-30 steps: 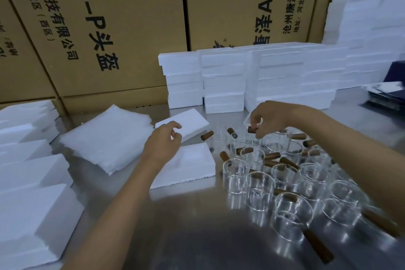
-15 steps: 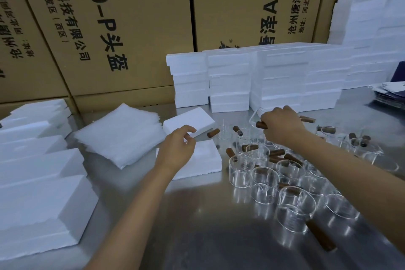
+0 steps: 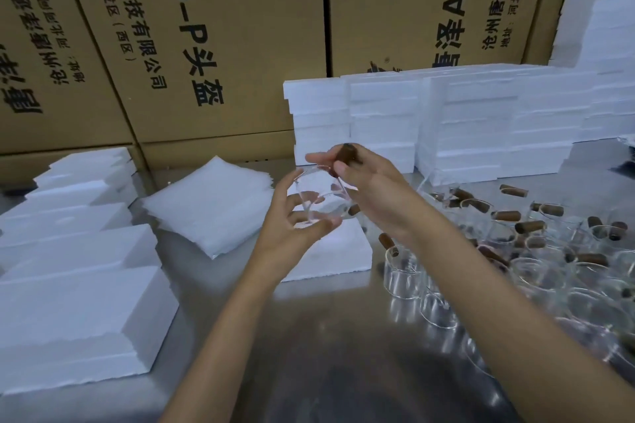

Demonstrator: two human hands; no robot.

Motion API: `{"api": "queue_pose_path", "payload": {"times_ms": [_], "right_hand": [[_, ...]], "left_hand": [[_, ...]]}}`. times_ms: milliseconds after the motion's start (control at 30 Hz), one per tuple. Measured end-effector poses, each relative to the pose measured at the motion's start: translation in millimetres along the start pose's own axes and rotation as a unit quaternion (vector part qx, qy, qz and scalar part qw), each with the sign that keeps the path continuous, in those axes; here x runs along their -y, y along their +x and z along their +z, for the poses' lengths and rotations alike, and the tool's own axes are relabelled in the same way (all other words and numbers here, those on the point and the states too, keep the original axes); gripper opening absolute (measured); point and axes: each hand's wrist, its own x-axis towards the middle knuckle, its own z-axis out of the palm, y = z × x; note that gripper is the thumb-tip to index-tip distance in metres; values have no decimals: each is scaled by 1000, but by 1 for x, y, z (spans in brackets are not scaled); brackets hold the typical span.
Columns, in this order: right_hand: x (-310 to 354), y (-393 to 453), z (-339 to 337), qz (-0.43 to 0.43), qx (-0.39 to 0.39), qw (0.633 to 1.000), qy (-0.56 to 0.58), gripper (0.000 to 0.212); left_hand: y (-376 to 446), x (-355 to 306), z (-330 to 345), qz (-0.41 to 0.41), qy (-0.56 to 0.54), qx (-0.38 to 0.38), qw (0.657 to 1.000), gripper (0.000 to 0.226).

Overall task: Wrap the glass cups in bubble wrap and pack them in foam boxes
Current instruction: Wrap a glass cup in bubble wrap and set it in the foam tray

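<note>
Holding one glass cup (image 3: 318, 197) up between both hands, I have it lifted off the table so I can turn it and get it ready for wrapping. My right hand (image 3: 369, 189) pinches the brown wooden handle (image 3: 346, 152) between thumb and fingers, which keeps the glass wall free of my grip, while my left hand (image 3: 292, 221) cups the clear body from below and the side, fingers spread and curled lightly around it to steady it. I think the cup is tilted with its mouth toward my left palm, though the glass is so clear that I cannot be sure. Just under my hands lies the open foam box (image 3: 338, 256), kept close so the wrapped cup can drop straight in. Beyond my left hand sits the stack of bubble wrap sheets (image 3: 209, 203), within easy reach for the next step. To the right of my right arm the remaining glass cups (image 3: 515, 251) crowd the metal table (image 3: 309, 354). Further left are closed foam boxes (image 3: 79, 316). Half a second ago my right hand was down among those cups gripping a handle and my left hung empty over the foam box; now the cup is raised and both hands have it.
</note>
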Motion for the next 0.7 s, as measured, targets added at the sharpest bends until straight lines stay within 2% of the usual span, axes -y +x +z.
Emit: {"api": "queue_pose_path", "payload": {"times_ms": [100,200,300,400,533,700], "right_hand": [[-35,-8,14,16,-22,984,176,23],[-64,-15,30,85,-74,957,267,31],[-80,-26,49,131,-77,948,279,39],[-82,-32,63,122,-92,948,278,44],[-82,-38,63,115,-120,948,271,51],[-81,-40,57,124,-91,938,310,54]], "left_hand": [[-9,8,-8,60,62,-33,996,63],[-15,16,-10,91,156,-84,980,60],[-20,24,-14,99,229,-112,962,61],[-21,30,-18,105,270,-102,952,58],[-22,32,-15,125,262,-92,952,55],[-24,29,-9,85,212,-101,968,62]]}}
